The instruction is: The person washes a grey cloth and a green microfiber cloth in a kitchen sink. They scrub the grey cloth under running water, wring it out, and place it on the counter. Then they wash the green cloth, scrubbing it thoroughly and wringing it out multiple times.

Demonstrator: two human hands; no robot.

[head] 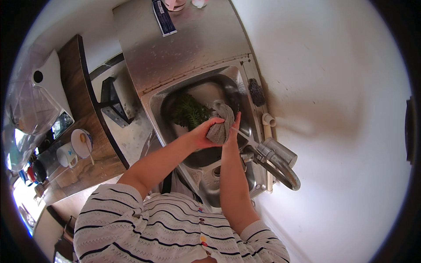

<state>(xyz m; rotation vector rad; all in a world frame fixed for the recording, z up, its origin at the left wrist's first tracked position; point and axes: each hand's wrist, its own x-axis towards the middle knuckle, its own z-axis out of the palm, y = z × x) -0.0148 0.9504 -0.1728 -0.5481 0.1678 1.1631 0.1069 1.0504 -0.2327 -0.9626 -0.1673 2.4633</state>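
Above the stainless steel sink basin (205,87), my left hand (202,132) and my right hand (233,134) both grip a bunched grey-brown cloth (221,126). My left fingers press on its near side, while the right palm supports it from the other side. A stream of water (245,137) runs from the tap (265,152) toward the cloth and my right hand. Beyond my left hand, a bunch of green leafy plants (189,111) lies in the basin. Part of the cloth's underside is hidden by my hands.
A dark scrubbing pad (256,92) rests on the sink's wall-side rim. On the steel counter (184,49) lies a dark blue tube (163,18). A wooden table (98,141) at left bears a white mug (66,154) and a bowl (81,143). The white wall (335,82) bounds the right.
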